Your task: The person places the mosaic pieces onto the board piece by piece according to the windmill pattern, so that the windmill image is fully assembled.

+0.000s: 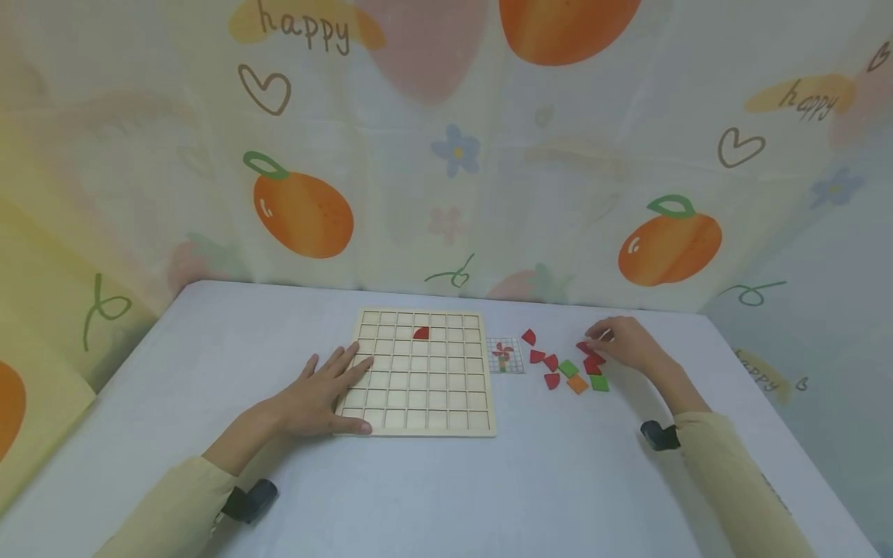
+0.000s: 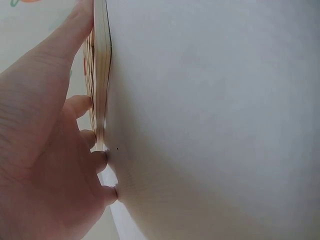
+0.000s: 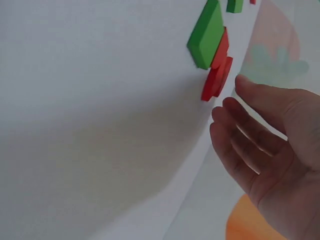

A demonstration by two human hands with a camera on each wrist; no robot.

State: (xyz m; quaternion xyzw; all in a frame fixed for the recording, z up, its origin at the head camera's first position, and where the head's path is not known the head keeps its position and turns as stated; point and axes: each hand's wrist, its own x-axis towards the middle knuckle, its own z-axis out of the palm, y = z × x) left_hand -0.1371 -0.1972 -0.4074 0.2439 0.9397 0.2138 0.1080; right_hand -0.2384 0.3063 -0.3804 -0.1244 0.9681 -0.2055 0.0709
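A wooden grid board (image 1: pixel 432 380) lies on the table, with one red quarter-circle piece (image 1: pixel 422 333) in a cell of its upper part. My left hand (image 1: pixel 317 397) rests on the board's left edge, fingers spread, thumb at the near corner. In the left wrist view, the fingertips touch the board's side (image 2: pixel 102 65) and the table. My right hand (image 1: pixel 624 345) hovers at the far-right red pieces (image 1: pixel 593 366), thumb and fingers loosely bent with a gap between them. The right wrist view shows overlapping red pieces (image 3: pixel 218 80) just beyond those fingertips.
A small pattern card (image 1: pixel 505 355) lies against the board's right side. Between card and right hand are scattered red pieces (image 1: pixel 551 363), green squares (image 1: pixel 599 383) and an orange square (image 1: pixel 577 384). A printed curtain (image 1: pixel 446 155) hangs behind the white table (image 1: pixel 446 496).
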